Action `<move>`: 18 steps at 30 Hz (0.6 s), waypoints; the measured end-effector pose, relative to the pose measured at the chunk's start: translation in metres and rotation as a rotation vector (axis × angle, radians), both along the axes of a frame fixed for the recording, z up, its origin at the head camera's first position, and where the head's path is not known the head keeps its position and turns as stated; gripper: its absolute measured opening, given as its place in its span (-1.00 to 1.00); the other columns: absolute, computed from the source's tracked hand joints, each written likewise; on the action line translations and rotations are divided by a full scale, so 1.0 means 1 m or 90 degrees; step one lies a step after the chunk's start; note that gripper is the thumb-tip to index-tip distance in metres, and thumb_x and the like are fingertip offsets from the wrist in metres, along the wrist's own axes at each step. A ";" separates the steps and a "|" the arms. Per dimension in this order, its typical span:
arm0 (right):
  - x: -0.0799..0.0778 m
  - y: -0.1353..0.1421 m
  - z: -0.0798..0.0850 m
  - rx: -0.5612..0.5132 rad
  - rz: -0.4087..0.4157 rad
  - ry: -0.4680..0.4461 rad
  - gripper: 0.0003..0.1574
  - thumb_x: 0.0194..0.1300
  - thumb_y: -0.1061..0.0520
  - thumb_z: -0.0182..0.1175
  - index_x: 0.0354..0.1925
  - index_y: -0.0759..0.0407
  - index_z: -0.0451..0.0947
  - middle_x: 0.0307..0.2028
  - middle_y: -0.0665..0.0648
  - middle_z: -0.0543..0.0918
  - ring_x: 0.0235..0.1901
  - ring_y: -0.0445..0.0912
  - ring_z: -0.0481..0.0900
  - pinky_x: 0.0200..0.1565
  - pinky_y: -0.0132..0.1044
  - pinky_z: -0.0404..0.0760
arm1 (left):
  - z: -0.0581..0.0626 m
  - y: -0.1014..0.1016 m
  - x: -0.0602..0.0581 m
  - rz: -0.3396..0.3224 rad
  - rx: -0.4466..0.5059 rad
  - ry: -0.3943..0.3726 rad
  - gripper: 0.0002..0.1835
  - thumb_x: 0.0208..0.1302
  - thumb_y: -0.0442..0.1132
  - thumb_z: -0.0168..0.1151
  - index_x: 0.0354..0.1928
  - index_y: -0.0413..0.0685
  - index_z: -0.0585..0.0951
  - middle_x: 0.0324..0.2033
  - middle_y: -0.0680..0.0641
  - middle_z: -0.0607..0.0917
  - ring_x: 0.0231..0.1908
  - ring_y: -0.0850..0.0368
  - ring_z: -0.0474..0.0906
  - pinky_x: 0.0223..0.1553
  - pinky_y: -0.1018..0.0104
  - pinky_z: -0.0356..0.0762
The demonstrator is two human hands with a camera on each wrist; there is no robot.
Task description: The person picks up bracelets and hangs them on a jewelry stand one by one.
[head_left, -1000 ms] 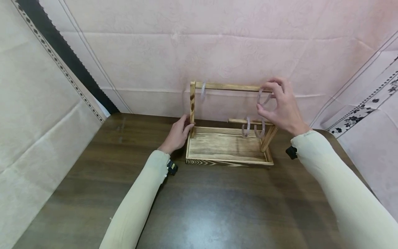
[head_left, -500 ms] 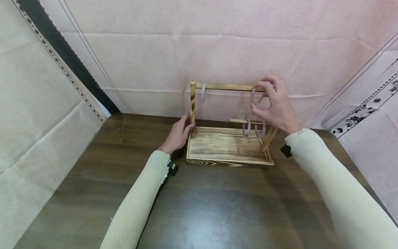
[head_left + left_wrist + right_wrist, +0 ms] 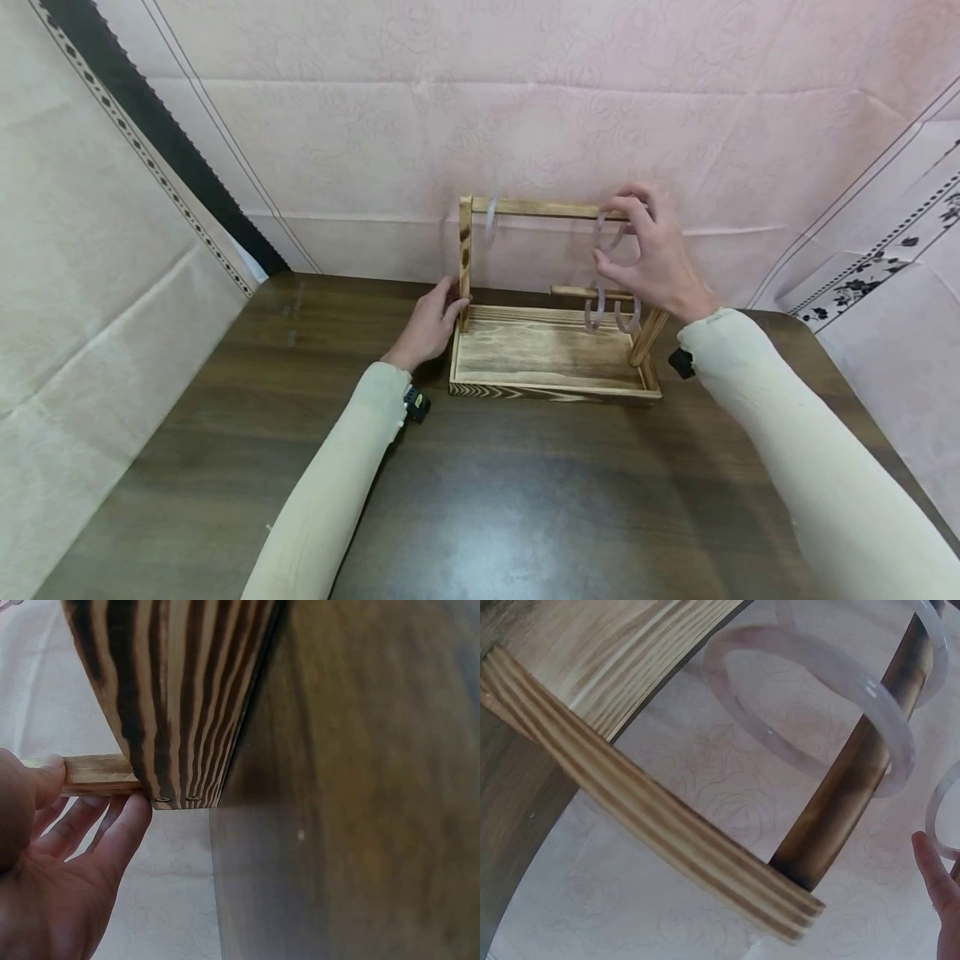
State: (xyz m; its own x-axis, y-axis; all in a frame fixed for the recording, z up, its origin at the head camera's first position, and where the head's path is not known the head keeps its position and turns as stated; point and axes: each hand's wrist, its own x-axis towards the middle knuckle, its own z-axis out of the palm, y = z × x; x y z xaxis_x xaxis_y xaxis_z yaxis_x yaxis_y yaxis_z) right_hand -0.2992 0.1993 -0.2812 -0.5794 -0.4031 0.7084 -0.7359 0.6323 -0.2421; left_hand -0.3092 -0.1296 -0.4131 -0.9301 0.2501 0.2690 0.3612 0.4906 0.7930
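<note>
A wooden bangle stand (image 3: 555,390) has a tray base, a high bar (image 3: 555,210) and a lower peg (image 3: 567,292). My left hand (image 3: 425,327) pinches its left post (image 3: 101,772), thumb on one side and fingers on the other. Up at the high bar, my right hand (image 3: 654,258) holds a pale lilac bangle (image 3: 598,232) between thumb and fingers; the bar appears to pass through it. One bangle (image 3: 491,221) hangs near the bar's left end. Two more bangles hang on the lower peg, one a translucent bangle (image 3: 862,682) close to the right wrist camera.
The stand sits at the back of a dark wooden table (image 3: 465,492). Right behind it rises a pale patterned cloth (image 3: 450,150). A slanted striped support (image 3: 652,802) carries the lower peg.
My right hand has slid leftward along the high bar with its bangle. My left hand stays on the post, and the other bangles hang as before.
</note>
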 end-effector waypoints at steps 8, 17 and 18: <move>-0.002 -0.009 0.000 0.000 0.012 -0.008 -0.34 0.04 0.38 0.42 0.14 0.26 0.46 0.22 0.31 0.36 0.18 -0.01 0.36 0.03 -0.07 0.71 | 0.001 0.000 0.000 -0.006 0.015 -0.006 -0.61 0.59 -0.24 0.00 0.35 -0.20 0.38 0.11 -0.23 0.66 0.17 -0.07 0.59 0.20 0.05 0.61; -0.003 -0.018 0.000 0.008 0.042 -0.021 -0.30 0.05 0.39 0.43 0.18 0.25 0.45 0.24 0.33 0.37 0.18 0.05 0.40 0.05 -0.04 0.66 | 0.001 0.000 0.001 -0.007 0.011 -0.014 -0.61 0.60 -0.24 -0.01 0.35 -0.20 0.37 0.12 -0.23 0.66 0.18 -0.07 0.59 0.21 0.05 0.60; -0.003 -0.019 0.000 0.007 0.046 -0.023 -0.29 0.05 0.40 0.43 0.19 0.26 0.45 0.24 0.33 0.37 0.17 0.05 0.41 0.05 -0.04 0.66 | 0.001 0.000 0.001 -0.007 0.011 -0.015 -0.61 0.60 -0.24 -0.01 0.35 -0.20 0.37 0.12 -0.23 0.66 0.18 -0.07 0.59 0.21 0.05 0.60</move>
